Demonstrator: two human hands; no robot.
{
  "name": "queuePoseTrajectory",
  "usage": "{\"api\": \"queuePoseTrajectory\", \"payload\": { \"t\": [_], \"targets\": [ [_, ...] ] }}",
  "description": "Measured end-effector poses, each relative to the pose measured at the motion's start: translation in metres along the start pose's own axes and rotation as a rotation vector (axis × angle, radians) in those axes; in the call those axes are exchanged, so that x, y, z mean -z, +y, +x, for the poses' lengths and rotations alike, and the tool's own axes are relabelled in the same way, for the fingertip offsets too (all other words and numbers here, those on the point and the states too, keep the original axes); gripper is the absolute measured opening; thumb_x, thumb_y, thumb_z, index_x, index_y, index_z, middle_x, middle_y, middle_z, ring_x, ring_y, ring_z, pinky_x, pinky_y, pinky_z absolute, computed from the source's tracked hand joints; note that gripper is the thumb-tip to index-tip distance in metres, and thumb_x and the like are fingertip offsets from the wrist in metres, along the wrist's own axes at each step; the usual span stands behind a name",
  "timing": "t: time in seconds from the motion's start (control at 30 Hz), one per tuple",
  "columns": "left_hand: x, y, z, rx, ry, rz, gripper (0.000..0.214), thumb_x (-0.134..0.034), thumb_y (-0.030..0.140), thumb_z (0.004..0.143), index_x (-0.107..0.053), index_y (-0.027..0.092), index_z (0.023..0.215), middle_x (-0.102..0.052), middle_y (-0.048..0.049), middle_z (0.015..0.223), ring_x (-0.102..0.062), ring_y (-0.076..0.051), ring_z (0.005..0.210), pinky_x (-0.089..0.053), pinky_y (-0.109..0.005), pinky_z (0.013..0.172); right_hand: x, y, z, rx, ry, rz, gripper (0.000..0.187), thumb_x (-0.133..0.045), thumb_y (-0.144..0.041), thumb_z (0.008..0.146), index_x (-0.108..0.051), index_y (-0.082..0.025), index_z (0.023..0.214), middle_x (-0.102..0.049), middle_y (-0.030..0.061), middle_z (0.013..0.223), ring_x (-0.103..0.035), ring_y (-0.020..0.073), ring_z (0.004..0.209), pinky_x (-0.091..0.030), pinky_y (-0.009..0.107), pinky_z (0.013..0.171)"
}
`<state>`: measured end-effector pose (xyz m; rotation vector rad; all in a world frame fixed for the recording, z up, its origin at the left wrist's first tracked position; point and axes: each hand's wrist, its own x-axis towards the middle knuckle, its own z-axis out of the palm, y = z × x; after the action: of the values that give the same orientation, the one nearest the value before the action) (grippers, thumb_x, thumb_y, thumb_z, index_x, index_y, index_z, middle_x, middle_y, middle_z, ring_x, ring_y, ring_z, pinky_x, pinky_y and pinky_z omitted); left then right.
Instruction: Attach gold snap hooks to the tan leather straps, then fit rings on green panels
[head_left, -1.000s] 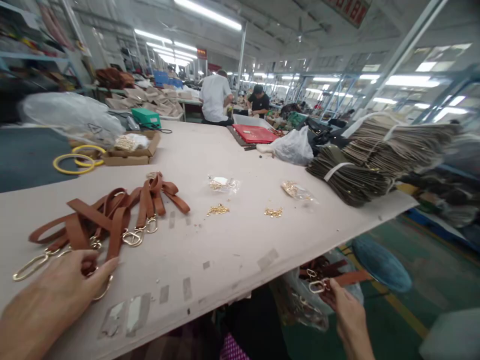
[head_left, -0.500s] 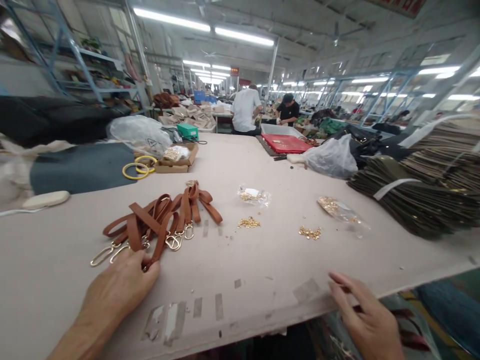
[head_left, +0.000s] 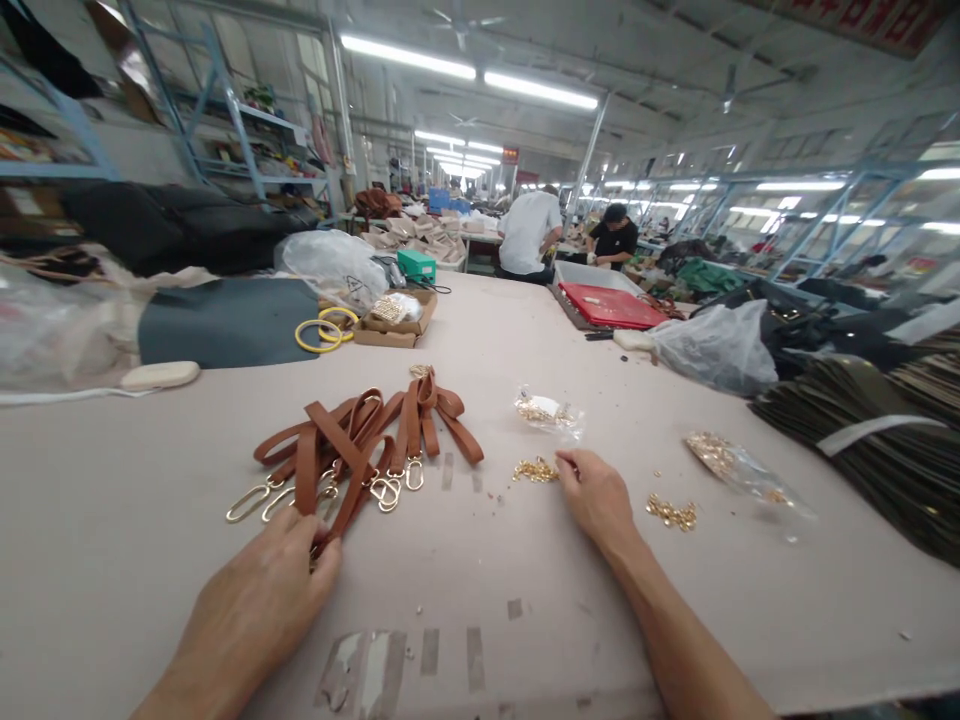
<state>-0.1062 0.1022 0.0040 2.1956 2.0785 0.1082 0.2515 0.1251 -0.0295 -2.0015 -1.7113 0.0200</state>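
Observation:
My left hand (head_left: 274,575) is closed on the end of a brown leather strap (head_left: 351,505) at the near side of a strap bundle. Gold snap hooks (head_left: 386,490) hang from several of these straps, which lie looped on the table. My right hand (head_left: 596,490) reaches over the table, its fingertips at the right edge of a small pile of gold metal pieces (head_left: 534,470). Its fingers are pressed together; whether a piece is between them is hidden. A second gold pile (head_left: 671,513) lies right of this hand, and a clear bag of gold pieces (head_left: 551,412) lies beyond it.
Another clear bag (head_left: 739,470) of gold parts lies at right, near a stack of dark strapped pieces (head_left: 862,430). Farther back are yellow rings (head_left: 322,335), a cardboard box (head_left: 394,325) and a red tray (head_left: 611,305). Two people (head_left: 529,230) work beyond the table.
My right hand has moved from the table's near right edge forward and left to the gold pile. My left hand keeps its hold on the strap. The view has turned slightly left.

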Motion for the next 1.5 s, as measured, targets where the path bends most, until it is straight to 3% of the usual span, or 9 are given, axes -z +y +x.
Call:
{"api": "queuePoseTrajectory", "payload": {
  "t": [0.2, 0.43, 0.63, 0.83, 1.0, 1.13, 1.23, 1.37, 1.5],
  "targets": [
    [-0.004, -0.005, -0.003, -0.007, -0.023, -0.042, 0.034, -0.033, 0.041, 0.089, -0.06, 0.021, 0.089, -0.061, -0.0092, 0.101, -0.063, -0.028, 0.096, -0.046, -0.041, 0.083, -0.005, 0.025, 0.03, -0.03, -0.04, -0.147, 0.033, -0.045, -0.034, 0.092, -0.072, -0.019, 0.104, -0.074, 0.0089, 0.099, -0.067, 0.0228, 0.09, -0.048, 0.031, 0.08],
    [-0.007, -0.001, -0.006, -0.008, 0.0, 0.037, 0.033, -0.028, 0.034, 0.092, -0.058, 0.02, 0.091, -0.061, -0.0081, 0.098, -0.064, -0.025, 0.094, -0.046, -0.038, 0.078, -0.006, 0.022, 0.033, 0.033, -0.1, -0.251, 0.028, -0.046, -0.032, 0.093, -0.072, -0.023, 0.097, -0.072, 0.0055, 0.095, -0.066, 0.0185, 0.086, -0.045, 0.026, 0.075],
    [-0.008, -0.006, -0.013, -0.057, 0.047, 0.064, 0.034, -0.028, 0.03, 0.092, -0.059, 0.019, 0.091, -0.062, -0.0089, 0.097, -0.063, -0.025, 0.093, -0.046, -0.037, 0.08, 0.005, 0.013, 0.017, 0.066, -0.13, -0.372, 0.027, -0.043, -0.025, 0.094, -0.07, -0.02, 0.093, -0.07, 0.0081, 0.091, -0.066, 0.0196, 0.084, -0.044, 0.027, 0.071],
    [-0.012, -0.013, -0.019, -0.114, 0.079, 0.002, 0.032, -0.03, 0.029, 0.093, -0.059, 0.017, 0.094, -0.06, -0.0099, 0.096, -0.062, -0.026, 0.091, -0.047, -0.039, 0.082, 0.032, 0.009, -0.017, 0.073, -0.145, -0.482, 0.028, -0.045, -0.023, 0.092, -0.07, -0.017, 0.082, -0.068, 0.0118, 0.081, -0.066, 0.025, 0.078, -0.046, 0.032, 0.066],
    [-0.01, -0.011, -0.021, -0.09, 0.086, -0.027, 0.028, -0.031, 0.026, 0.094, -0.057, 0.016, 0.093, -0.061, -0.0109, 0.095, -0.062, -0.026, 0.093, -0.047, -0.04, 0.083, 0.025, -0.022, -0.031, 0.343, -0.177, -0.215, 0.029, -0.041, -0.022, 0.096, -0.066, -0.022, 0.109, -0.07, 0.0059, 0.104, -0.063, 0.0194, 0.096, -0.049, 0.03, 0.086],
    [-0.004, -0.009, -0.028, -0.06, 0.06, -0.064, 0.024, -0.032, 0.02, 0.093, -0.055, 0.017, 0.095, -0.063, -0.0101, 0.095, -0.062, -0.025, 0.093, -0.047, -0.038, 0.084, -0.004, -0.042, -0.027, 0.51, -0.143, -0.302, 0.033, -0.042, -0.014, 0.092, -0.065, -0.017, 0.116, -0.068, 0.0113, 0.111, -0.06, 0.026, 0.101, -0.048, 0.039, 0.092],
    [0.002, -0.011, -0.033, -0.053, 0.056, -0.188, 0.022, -0.034, 0.018, 0.093, -0.055, 0.017, 0.096, -0.064, -0.0096, 0.097, -0.063, -0.024, 0.094, -0.047, -0.037, 0.085, -0.024, -0.041, -0.021, 0.587, -0.068, -0.351, 0.032, -0.043, -0.01, 0.088, -0.068, -0.013, 0.108, -0.068, 0.0157, 0.112, -0.06, 0.0291, 0.102, -0.045, 0.044, 0.097],
    [0.008, -0.017, -0.041, -0.009, 0.073, -0.513, 0.026, -0.033, 0.024, 0.094, -0.056, 0.017, 0.105, -0.065, -0.0091, 0.099, -0.063, -0.021, 0.09, -0.048, -0.035, 0.082, -0.034, -0.032, -0.021, 0.559, 0.004, -0.227, 0.029, -0.043, -0.021, 0.092, -0.07, -0.014, 0.099, -0.072, 0.0128, 0.099, -0.064, 0.0275, 0.095, -0.048, 0.043, 0.093],
    [0.006, -0.015, -0.055, 0.074, -0.005, -0.971, 0.039, -0.036, 0.042, 0.095, -0.057, 0.016, 0.115, -0.062, -0.0033, 0.079, -0.056, -0.015, 0.065, -0.045, -0.027, 0.059, -0.027, -0.027, -0.028, 0.44, 0.024, -0.073, 0.031, -0.043, -0.035, 0.092, -0.069, -0.018, 0.089, -0.073, 0.0093, 0.092, -0.067, 0.0253, 0.086, -0.053, 0.039, 0.08]
  ]
}}
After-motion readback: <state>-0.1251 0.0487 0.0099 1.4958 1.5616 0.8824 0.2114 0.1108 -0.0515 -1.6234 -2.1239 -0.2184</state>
